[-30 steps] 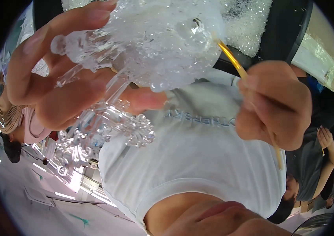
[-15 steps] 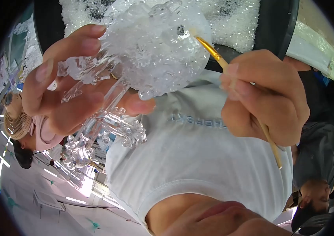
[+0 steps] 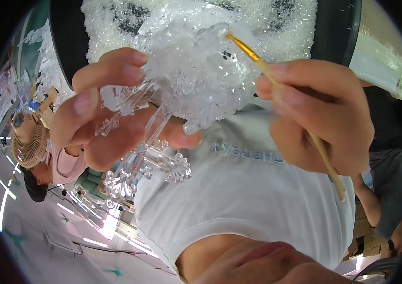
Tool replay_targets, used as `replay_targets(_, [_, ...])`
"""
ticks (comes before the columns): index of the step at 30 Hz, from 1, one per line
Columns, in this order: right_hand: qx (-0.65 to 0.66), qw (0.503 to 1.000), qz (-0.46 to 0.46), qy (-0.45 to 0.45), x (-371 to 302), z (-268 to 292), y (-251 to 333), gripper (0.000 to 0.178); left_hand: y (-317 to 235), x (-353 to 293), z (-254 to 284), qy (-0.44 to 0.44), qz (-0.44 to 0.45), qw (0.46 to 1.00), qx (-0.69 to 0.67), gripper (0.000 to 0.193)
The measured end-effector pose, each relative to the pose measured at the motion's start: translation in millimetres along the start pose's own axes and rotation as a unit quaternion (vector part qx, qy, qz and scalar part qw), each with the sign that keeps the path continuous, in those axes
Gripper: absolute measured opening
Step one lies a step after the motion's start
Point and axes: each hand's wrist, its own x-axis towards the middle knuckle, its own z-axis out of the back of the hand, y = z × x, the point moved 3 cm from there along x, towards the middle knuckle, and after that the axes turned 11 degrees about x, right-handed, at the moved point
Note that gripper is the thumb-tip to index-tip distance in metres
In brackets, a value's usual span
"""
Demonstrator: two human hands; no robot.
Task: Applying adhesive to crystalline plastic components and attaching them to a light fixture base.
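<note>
Ornament (image 3: 196, 80), clear and glittering, sits in the left hand (image 3: 80, 120), mostly to the right of its fingers, between it and the right hand (image 3: 326, 116). The left hand is curled around the ornament's left side, its fingers bent and apart, with one digit reaching under the lower edge. Just behind the ornament's body shows a pale disc (image 3: 172, 16), and a small dark mark (image 3: 228, 55) stands toward the right hand. Clear stems (image 3: 151, 165) with beaded ends hang below the left hand's fingers. The right hand is closed on a thin brush (image 3: 243, 47), pinching its wooden handle between bunched fingers. From that pinch the gold ferrule slants up and left, its tip at the ornament's upper right; whether it touches cannot be told. The handle's end sticks out below the right hand. Beyond both hands lies a black tray (image 3: 336, 33) of clear bits (image 3: 291, 33). A white shirt (image 3: 243, 199) fills the space below and between the hands. Well left of the left hand are a beige fan (image 3: 28, 142) and a person in pink (image 3: 63, 165).
</note>
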Motion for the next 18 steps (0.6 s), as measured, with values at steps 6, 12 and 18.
replay_targets(6, [0.041, 0.999, -0.022, -0.024, 0, 4, 0, 0.030, -14, 6, 18, 0.063, 0.052, 0.997, 0.002, 0.058])
replay_targets(12, [0.034, 0.997, -0.043, -0.063, -11, -6, 5, 0.026, -19, -5, -12, -0.015, 0.021, 0.998, -0.052, 0.057])
replay_targets(18, [0.040, 0.995, -0.067, -0.062, -1, -11, 6, 0.029, -18, -9, -2, -0.093, 0.032, 0.995, -0.019, 0.054])
